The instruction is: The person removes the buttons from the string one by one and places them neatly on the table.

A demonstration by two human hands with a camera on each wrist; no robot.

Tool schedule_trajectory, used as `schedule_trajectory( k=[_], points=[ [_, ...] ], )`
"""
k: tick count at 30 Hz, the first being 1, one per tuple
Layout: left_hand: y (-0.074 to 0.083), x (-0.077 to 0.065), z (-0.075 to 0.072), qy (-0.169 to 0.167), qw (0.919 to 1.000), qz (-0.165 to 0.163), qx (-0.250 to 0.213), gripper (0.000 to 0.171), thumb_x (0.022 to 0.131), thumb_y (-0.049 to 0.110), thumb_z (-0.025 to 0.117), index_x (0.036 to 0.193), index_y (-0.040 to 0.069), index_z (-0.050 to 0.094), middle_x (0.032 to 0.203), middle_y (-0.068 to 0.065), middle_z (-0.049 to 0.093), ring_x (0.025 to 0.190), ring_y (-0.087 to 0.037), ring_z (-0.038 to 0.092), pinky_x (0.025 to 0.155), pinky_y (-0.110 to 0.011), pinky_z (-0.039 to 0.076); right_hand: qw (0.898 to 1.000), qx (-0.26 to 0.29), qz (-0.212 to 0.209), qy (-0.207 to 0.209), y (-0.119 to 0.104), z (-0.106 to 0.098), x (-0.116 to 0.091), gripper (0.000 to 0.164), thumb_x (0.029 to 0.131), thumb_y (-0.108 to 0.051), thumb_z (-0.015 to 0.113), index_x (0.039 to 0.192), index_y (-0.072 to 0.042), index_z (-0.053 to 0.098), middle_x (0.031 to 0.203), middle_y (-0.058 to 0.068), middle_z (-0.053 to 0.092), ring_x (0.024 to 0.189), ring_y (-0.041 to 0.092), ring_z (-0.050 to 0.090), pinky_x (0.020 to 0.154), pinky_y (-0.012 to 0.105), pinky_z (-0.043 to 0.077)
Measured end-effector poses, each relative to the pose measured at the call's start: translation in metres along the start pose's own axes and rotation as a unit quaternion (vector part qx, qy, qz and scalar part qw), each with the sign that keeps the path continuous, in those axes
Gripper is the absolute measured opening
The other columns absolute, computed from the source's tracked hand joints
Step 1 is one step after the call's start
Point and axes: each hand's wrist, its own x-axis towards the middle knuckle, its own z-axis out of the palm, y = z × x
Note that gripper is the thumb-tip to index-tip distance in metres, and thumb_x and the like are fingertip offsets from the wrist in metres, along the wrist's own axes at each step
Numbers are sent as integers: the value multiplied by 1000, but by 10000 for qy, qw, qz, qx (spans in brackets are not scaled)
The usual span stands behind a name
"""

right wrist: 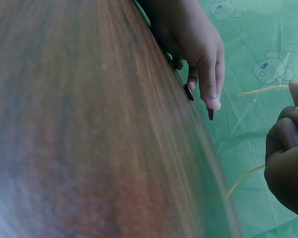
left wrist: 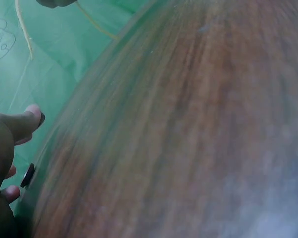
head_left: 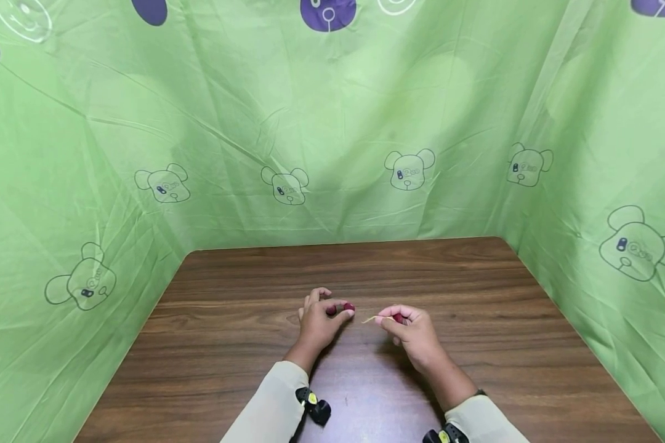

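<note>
We saw the left hand [head_left: 317, 325] pinching a small, dark red, rounded piece [head_left: 350, 306] between thumb and forefinger, over the brown wood-grained table [head_left: 227, 344]. A second dark red, flattish piece [right wrist: 188, 92] sat just beside that hand's other fingers, though we could not tell whether they gripped it. The right hand [head_left: 418, 335], near the left but apart from it, grasped a thin, pale yellow cord [head_left: 369, 319] that showed at two places beyond its curled fingers. We noticed a dark red patch [head_left: 398, 318] among those fingers, too small to identify. Pale green cloth [head_left: 338, 123] printed with cartoon bear heads hung around the table
</note>
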Motion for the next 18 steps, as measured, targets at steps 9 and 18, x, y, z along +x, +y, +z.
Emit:
schedule_trajectory(
  k=[9, 18],
  points=[
    [1, 2, 4, -59, 9997, -122, 188, 19, 87, 41, 93, 101, 29, 89, 139, -8, 63, 128, -29, 52, 99, -53, 32, 9999, -1, -127, -109, 2, -1, -1, 27, 93, -1, 83, 107, 18, 70, 70, -10, 60, 56, 6, 46, 53, 20, 40],
    [2, 3, 5, -75, 9981, -144, 595, 27, 84, 41, 94, 107, 29, 89, 137, -6, 64, 123, -29, 53, 94, -52, 34, 9993, 58, -269, -238, 3, -1, 0, 28, 93, 0, 81, 106, 20, 68, 67, -10, 56, 53, 5, 43, 51, 20, 37]
  ],
)
